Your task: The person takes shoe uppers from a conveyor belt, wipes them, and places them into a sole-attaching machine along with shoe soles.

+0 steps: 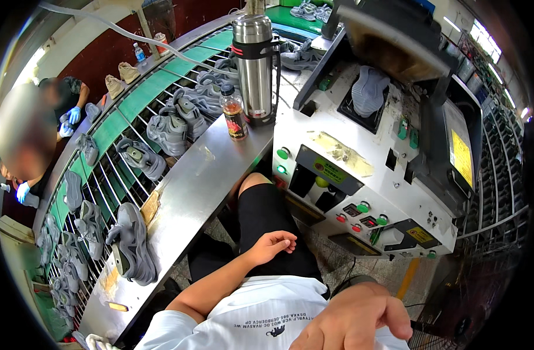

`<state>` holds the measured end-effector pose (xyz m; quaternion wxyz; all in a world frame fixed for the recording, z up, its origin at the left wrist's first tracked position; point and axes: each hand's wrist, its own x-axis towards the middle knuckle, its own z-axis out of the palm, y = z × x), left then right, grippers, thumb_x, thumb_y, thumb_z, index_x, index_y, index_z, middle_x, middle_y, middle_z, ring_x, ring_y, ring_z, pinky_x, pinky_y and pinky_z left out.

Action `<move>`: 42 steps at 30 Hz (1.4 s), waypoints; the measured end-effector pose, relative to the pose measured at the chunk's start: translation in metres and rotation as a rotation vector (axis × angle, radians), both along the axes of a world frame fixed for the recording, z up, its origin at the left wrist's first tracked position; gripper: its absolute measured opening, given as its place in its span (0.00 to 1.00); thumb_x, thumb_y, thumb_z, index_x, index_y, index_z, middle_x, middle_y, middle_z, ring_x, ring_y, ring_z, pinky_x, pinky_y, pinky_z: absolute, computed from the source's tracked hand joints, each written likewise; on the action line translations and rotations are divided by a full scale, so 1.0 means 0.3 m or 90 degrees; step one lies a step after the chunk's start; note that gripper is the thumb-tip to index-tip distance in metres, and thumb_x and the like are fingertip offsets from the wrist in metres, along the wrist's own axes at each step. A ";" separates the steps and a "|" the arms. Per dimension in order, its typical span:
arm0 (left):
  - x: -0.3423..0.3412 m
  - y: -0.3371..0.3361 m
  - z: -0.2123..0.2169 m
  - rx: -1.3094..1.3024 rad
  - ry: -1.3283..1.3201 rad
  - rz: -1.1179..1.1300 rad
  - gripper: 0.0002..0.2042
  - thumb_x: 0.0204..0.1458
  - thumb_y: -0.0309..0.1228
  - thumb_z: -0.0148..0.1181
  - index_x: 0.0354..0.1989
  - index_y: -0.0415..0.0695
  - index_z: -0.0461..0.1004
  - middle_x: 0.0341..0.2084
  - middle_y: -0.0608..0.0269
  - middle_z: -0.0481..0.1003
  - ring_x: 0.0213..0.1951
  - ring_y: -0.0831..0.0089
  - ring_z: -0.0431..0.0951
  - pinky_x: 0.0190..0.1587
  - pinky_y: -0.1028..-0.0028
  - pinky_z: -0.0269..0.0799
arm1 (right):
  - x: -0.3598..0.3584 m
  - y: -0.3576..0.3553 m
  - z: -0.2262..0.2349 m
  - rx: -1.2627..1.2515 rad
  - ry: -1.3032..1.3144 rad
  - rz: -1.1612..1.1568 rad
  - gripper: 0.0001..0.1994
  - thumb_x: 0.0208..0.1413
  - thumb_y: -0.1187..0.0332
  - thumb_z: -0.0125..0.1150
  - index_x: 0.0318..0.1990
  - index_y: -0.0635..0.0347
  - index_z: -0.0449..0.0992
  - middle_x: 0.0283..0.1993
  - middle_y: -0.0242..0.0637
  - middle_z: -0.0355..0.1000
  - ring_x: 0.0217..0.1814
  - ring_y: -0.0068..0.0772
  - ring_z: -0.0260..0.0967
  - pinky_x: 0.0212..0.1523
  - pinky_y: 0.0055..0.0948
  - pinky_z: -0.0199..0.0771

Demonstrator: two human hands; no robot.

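Note:
My left hand [273, 246] rests over my thigh with its fingers loosely curled; nothing shows in it. Large and close at the lower edge is my right hand [351, 321], raised with its back toward me; its fingertips are cut off by the frame. To the right stands a white machine [343, 204] with its dark lid [398, 44] raised. One grey shoe [369, 90] lies in the machine's black recess. A single grey sneaker [133, 245] sits on the metal ledge [191, 192] to my left, apart from both hands.
Many grey shoes [168, 133] stand on a curved roller rack with a green belt [112, 122]. A steel flask [253, 70] and a bottle [234, 116] stand on the ledge by the machine. Across the rack, another person's blue-gloved hand [74, 115] holds a shoe.

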<state>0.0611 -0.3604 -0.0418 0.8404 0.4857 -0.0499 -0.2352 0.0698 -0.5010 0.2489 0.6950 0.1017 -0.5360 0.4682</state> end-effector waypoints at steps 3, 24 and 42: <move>-0.001 0.003 -0.002 -0.013 0.000 0.002 0.11 0.60 0.25 0.48 0.48 0.35 0.70 0.38 0.59 0.74 0.41 0.72 0.75 0.46 0.73 0.72 | 0.000 0.049 0.010 0.009 0.019 0.041 0.24 0.59 0.53 0.44 0.43 0.70 0.72 0.48 0.62 0.68 0.50 0.71 0.63 0.52 0.61 0.57; -0.068 0.072 0.096 0.217 -0.154 0.200 0.07 0.55 0.24 0.54 0.40 0.38 0.74 0.34 0.59 0.76 0.38 0.73 0.76 0.42 0.73 0.72 | -0.102 0.254 -0.018 -0.002 0.154 0.169 0.10 0.57 0.73 0.52 0.34 0.75 0.74 0.32 0.51 0.74 0.32 0.49 0.72 0.32 0.38 0.69; -0.869 0.891 0.057 0.663 0.154 1.054 0.37 0.35 0.20 0.64 0.59 0.38 0.57 0.51 0.54 0.66 0.53 0.66 0.66 0.57 0.69 0.60 | -0.069 0.505 0.192 0.039 0.102 0.269 0.02 0.47 0.81 0.62 0.30 0.67 0.76 0.30 0.41 0.73 0.27 0.37 0.72 0.28 0.27 0.70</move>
